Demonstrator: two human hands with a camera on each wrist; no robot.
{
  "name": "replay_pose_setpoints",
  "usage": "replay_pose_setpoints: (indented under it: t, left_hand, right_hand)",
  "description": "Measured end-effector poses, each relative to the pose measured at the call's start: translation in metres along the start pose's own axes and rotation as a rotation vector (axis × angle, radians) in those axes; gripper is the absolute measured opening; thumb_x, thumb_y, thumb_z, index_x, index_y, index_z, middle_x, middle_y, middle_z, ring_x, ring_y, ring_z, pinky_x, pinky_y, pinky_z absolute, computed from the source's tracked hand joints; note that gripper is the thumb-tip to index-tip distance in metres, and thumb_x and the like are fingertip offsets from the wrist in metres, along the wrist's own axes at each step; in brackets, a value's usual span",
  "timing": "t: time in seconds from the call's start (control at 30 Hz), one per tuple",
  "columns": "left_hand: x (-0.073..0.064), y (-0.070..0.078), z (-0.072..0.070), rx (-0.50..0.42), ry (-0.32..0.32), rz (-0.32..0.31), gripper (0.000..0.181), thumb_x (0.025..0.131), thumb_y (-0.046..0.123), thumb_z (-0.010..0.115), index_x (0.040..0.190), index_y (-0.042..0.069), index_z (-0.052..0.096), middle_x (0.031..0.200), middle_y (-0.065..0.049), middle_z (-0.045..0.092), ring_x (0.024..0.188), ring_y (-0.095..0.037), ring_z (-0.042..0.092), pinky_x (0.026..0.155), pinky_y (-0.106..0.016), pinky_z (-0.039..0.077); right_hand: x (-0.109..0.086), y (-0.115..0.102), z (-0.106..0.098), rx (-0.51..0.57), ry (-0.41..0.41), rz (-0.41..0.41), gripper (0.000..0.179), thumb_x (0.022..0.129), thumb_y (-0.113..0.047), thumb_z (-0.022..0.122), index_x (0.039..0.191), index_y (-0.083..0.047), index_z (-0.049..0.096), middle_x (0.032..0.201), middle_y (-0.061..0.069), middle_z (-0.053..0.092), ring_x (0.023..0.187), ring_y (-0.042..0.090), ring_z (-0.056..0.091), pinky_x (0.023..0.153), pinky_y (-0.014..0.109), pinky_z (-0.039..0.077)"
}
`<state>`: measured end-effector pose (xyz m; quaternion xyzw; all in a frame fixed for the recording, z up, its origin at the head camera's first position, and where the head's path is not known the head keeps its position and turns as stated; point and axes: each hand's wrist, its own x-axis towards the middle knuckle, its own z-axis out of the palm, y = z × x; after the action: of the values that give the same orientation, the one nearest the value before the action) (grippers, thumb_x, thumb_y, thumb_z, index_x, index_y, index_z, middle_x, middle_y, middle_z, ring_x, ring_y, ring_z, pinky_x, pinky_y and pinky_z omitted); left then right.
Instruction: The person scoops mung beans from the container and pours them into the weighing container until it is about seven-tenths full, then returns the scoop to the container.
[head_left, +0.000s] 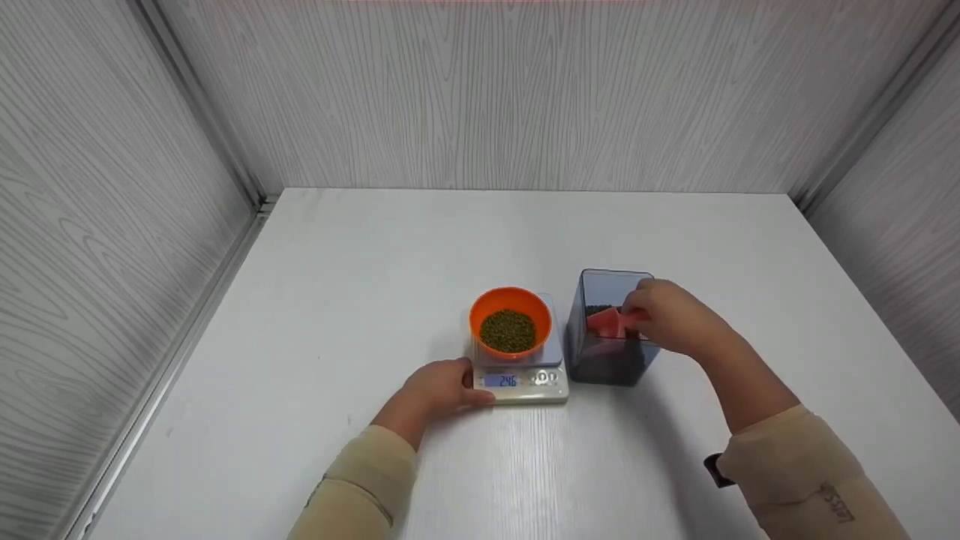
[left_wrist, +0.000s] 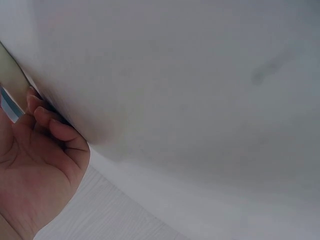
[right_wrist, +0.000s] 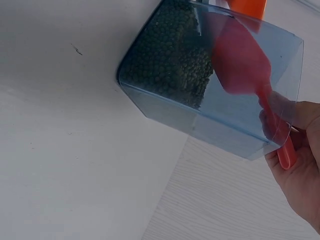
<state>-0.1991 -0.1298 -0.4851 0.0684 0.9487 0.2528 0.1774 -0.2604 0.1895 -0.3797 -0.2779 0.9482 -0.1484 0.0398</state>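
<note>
Scale [head_left: 525, 382] gripped by the left hand [head_left: 444, 386], probably for steadiness, stands beside the container [head_left: 609, 370] where the right hand [head_left: 669, 316] pinches a scoop [head_left: 606, 323].

A red plastic scoop [head_left: 604, 323], its handle pinched in the person's right-hand grip [head_left: 671, 313], sits tilted inside the upper part of a tall, translucent blue-grey plastic container [head_left: 607, 366], which stands on the white tabletop [head_left: 337, 300] with dark green grains [right_wrist: 160, 55] in its lower part. Just left of it, a flat white digital scale [head_left: 551, 393] with a lit display, its near-left corner held in the left-hand grip [head_left: 442, 386], carries an upright, round orange bowl [head_left: 496, 300] part-filled with small green grains [head_left: 508, 331].
</note>
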Motion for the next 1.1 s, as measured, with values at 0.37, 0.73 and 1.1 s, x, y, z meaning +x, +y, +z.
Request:
replay_pose_setpoints:
  t: [0.37,0.73,1.1]
  left_hand:
    - [-0.001,0.0,-0.001,-0.013,0.003,-0.006,0.042,0.074,0.053,0.068,0.085,0.016,0.053,0.074,0.001,0.051,0.072,-0.018,0.047,0.069,-0.034,0.039]
    - [-0.001,0.001,0.0,-0.018,-0.003,-0.012,0.043,0.074,0.054,0.067,0.086,0.017,0.053,0.075,0.002,0.052,0.074,-0.018,0.048,0.071,-0.034,0.039]
    - [-0.001,0.0,0.0,-0.015,-0.003,-0.017,0.044,0.073,0.056,0.067,0.085,0.017,0.052,0.075,0.001,0.052,0.074,-0.018,0.047,0.069,-0.034,0.038]
  right_hand:
    - [-0.007,0.015,-0.002,0.105,0.137,0.047,0.011,0.083,-0.007,0.064,0.094,-0.002,0.066,0.087,0.009,0.056,0.084,0.023,0.052,0.075,0.041,0.045]
    - [-0.017,0.031,0.001,0.204,0.177,0.086,0.014,0.085,-0.011,0.064,0.099,-0.007,0.065,0.095,0.008,0.055,0.089,0.023,0.051,0.077,0.042,0.045]
    - [-0.029,0.045,0.003,0.299,0.197,0.12,0.018,0.086,-0.02,0.064,0.102,-0.011,0.064,0.098,0.003,0.056,0.088,0.019,0.05,0.072,0.024,0.044]
